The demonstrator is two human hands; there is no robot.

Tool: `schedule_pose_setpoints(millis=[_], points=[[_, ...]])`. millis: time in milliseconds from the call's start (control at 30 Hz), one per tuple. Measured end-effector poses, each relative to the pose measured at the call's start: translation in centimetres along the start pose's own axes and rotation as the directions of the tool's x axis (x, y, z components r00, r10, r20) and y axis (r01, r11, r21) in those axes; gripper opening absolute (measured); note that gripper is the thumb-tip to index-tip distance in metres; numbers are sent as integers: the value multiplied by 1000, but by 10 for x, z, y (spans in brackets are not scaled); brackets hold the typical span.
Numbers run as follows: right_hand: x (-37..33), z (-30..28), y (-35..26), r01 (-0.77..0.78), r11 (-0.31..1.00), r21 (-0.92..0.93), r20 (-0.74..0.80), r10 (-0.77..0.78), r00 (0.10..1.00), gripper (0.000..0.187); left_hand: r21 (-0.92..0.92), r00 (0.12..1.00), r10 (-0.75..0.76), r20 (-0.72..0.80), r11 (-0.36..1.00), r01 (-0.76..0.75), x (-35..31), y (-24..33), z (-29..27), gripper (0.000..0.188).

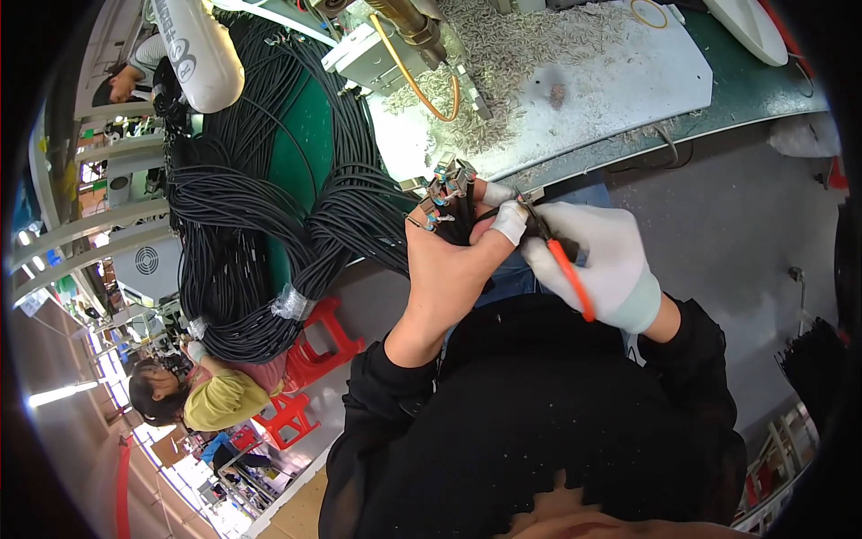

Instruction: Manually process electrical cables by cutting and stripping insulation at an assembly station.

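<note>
My left hand, bare with white wrapping on the thumb and a fingertip, is closed round several black cables. Metal connectors with small coloured wires stick up from the cable ends. In a white glove, my right hand grips orange-handled pliers. Their jaws are right beside my left thumb, at the held cables; whether they touch a cable is hidden by the fingers. Long coiled bundles of black cable lie to the left of my left hand.
A machine with a yellow tube stands ahead, on a white board strewn with small metallic scraps. The green table's edge runs just beyond my hands. Red stools and a co-worker in yellow are at left.
</note>
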State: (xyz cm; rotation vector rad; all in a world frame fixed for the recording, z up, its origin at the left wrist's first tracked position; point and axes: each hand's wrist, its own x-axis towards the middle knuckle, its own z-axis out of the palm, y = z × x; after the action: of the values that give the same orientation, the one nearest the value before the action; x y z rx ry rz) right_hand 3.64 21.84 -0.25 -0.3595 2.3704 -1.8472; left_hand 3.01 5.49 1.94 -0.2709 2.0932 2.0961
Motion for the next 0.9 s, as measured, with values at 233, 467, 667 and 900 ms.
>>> schedule_pose_setpoints(millis=[233,467,667,900], points=[[1,-7,-2,209,913,-351,-57,-244,968,22,-1,999,38,-28,999,-38,0,0,1,21],[4,-11,-7,200,928,-315,-35,-222,974,23,-20,999,30,-12,999,-30,0,1,5,20],[0,-9,-6,148,968,-204,19,-147,989,23,34,998,43,-45,999,-42,3,2,10,12],[-1,-4,-2,91,988,-121,-11,-93,996,19,45,1000,17,-7,999,-17,-1,5,8,8]])
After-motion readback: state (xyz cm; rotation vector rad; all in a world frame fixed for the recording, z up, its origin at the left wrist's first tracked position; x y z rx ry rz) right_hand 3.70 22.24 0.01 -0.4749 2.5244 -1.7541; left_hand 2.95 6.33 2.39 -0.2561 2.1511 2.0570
